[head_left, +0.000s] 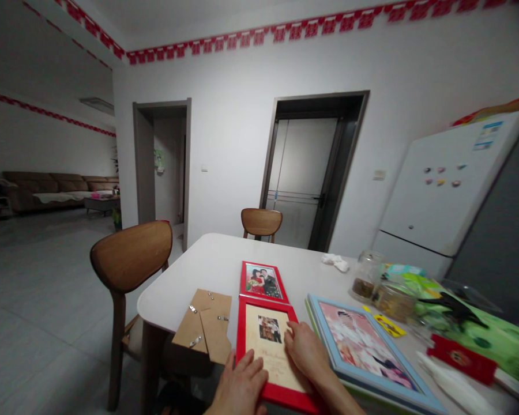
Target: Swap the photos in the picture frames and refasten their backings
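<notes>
A red double picture frame lies on the table in front of me. Its far panel (263, 282) shows a couple, one in a red dress and one in a dark suit. In the near panel lies a cream photo sheet (255, 325) with a small picture of people. My left hand (244, 380) rests with spread fingers over this panel's lower left corner and the sheet. My right hand (306, 349) has its fingers bent together, tips against the sheet's right side; what they may pinch is hidden. Left of the frame lie brown backing boards (203, 323) with metal clips, one overlapping the other.
A blue picture frame (367, 346) lies close on the right. Beyond it are glass jars (365, 282), a red packet (462, 357), a green bag (501, 340) and a crumpled tissue (335, 263). Wooden chairs (132, 256) stand at the table (190, 259).
</notes>
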Demonstrator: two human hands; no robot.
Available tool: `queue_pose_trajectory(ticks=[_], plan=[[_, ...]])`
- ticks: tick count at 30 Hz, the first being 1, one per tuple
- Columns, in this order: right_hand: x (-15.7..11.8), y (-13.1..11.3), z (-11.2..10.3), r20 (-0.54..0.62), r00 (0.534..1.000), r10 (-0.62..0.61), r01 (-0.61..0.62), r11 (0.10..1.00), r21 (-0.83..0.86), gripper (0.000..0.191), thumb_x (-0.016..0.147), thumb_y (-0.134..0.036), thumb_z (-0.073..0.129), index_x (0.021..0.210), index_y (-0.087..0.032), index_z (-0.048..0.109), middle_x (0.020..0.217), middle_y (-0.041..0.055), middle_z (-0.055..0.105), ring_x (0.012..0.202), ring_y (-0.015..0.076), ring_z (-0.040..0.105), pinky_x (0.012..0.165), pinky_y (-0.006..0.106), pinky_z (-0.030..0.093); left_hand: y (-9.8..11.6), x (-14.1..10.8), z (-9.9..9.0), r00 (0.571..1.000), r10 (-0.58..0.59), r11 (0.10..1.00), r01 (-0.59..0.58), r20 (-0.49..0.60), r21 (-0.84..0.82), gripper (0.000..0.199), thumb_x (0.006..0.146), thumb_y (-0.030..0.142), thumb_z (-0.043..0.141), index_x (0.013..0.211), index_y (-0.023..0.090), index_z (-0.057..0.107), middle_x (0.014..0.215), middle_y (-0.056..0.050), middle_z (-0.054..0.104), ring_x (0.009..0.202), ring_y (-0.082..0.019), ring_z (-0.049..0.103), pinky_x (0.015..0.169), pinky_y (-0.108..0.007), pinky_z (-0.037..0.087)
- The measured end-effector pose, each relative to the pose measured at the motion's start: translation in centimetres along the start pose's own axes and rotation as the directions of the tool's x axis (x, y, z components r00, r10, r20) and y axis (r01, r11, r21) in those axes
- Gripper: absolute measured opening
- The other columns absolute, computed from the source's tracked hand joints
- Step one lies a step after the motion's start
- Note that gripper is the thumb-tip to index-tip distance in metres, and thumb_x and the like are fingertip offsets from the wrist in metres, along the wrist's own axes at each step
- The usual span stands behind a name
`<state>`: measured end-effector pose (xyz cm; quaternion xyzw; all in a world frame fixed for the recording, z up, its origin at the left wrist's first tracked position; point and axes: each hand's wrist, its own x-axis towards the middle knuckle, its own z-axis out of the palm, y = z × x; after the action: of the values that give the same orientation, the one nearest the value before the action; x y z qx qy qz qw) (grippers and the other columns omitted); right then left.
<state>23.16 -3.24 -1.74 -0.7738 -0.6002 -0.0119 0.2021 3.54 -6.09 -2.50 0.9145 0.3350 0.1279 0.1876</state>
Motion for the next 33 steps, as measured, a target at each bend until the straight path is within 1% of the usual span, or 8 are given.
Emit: queue_pose_trajectory(ticks=[7,10,15,17,20,23,27,33], plan=[[-1.4,-5.3,-0.5,-0.053,0.970,-0.236,0.242,0.936,0.255,0.032,0.076,-0.024,0.036,0.097,-0.013,0.058,0.095,0.0098,0.059,0.091,0.0178,0.051,0.081,0.025,0.035,-0.8,-0.7,-1.3,0.998,-0.055,0.998,0.055,0.009,-0.023,0.068,0.065,0.031,0.054,0.126,0.017,0.029,0.135,-0.008,0.026,0.124,-0.023,0.018,0.101,-0.045,0.009],[-2.3,-8.2,-0.6,-0.055,0.947,-0.316,0.320,0.914,0.250,0.030,0.075,-0.025,0.039,0.096,-0.017,0.059,0.094,0.0083,0.059,0.090,0.0187,0.050,0.083,0.028,0.033,-3.4,-3.0,-3.2,0.971,-0.219,0.975,0.221,-0.093,0.010,0.074,0.061,0.025,0.055,0.129,0.019,0.025,0.137,-0.006,0.019,0.125,-0.021,0.014,0.102,-0.041,0.012],[-3.5,-12.5,1.1,0.043,0.917,-0.396,0.384,0.907,0.172,0.034,0.070,-0.041,0.048,0.096,-0.022,0.057,0.092,0.0074,0.059,0.089,0.0233,0.049,0.077,0.036,0.033,-9.0,-5.4,-5.3,0.872,-0.446,0.869,0.476,-0.204,0.135,0.075,0.057,0.018,0.057,0.127,0.017,0.030,0.137,-0.008,0.021,0.125,-0.022,0.014,0.101,-0.040,0.013],[-3.5,-13.5,2.2,0.067,0.921,-0.385,0.374,0.918,0.132,0.037,0.062,-0.044,0.055,0.091,-0.021,0.058,0.091,0.0083,0.058,0.088,0.0253,0.049,0.077,0.038,0.033,-10.5,-5.1,-5.3,0.842,-0.488,0.831,0.529,-0.232,0.171,0.067,0.059,0.014,0.053,0.124,0.014,0.035,0.135,-0.009,0.026,0.125,-0.022,0.017,0.101,-0.038,0.015],[-3.2,-14.1,3.1,0.037,0.933,-0.358,0.348,0.924,0.160,0.031,0.058,-0.033,0.059,0.087,-0.021,0.059,0.089,0.0076,0.057,0.086,0.0241,0.049,0.076,0.036,0.035,-11.4,-4.4,-5.4,0.845,-0.473,0.837,0.520,-0.251,0.170,0.059,0.063,0.009,0.048,0.121,0.010,0.040,0.132,-0.011,0.032,0.122,-0.019,0.025,0.101,-0.031,0.019],[-3.0,-13.3,2.1,-0.024,0.946,-0.324,0.315,0.897,0.309,0.037,0.059,-0.024,0.056,0.096,-0.019,0.058,0.092,0.0077,0.056,0.088,0.0215,0.049,0.077,0.031,0.037,-10.4,-3.9,-6.1,0.855,-0.432,0.877,0.472,-0.286,0.086,0.054,0.067,0.012,0.043,0.121,0.009,0.039,0.132,-0.012,0.032,0.120,-0.017,0.030,0.099,-0.027,0.024],[-3.6,-10.1,-1.3,-0.063,0.940,-0.336,0.331,0.851,0.407,0.040,0.060,-0.023,0.053,0.099,-0.019,0.056,0.096,0.0069,0.056,0.093,0.0203,0.048,0.084,0.031,0.035,-6.4,-3.2,-6.9,0.893,-0.344,0.932,0.362,-0.290,0.011,0.054,0.069,0.015,0.041,0.122,0.013,0.037,0.134,-0.008,0.027,0.121,-0.015,0.028,0.100,-0.026,0.022],[-5.3,-2.3,-5.0,0.088,0.959,-0.270,0.226,0.913,0.341,0.039,0.060,-0.027,0.051,0.098,-0.019,0.057,0.102,0.0073,0.055,0.098,0.0206,0.048,0.089,0.032,0.034,-0.3,-0.7,-4.2,0.965,-0.222,0.973,0.209,-0.140,-0.101,0.056,0.070,0.022,0.049,0.122,0.008,0.038,0.133,-0.013,0.029,0.120,-0.020,0.029,0.100,-0.028,0.023]])
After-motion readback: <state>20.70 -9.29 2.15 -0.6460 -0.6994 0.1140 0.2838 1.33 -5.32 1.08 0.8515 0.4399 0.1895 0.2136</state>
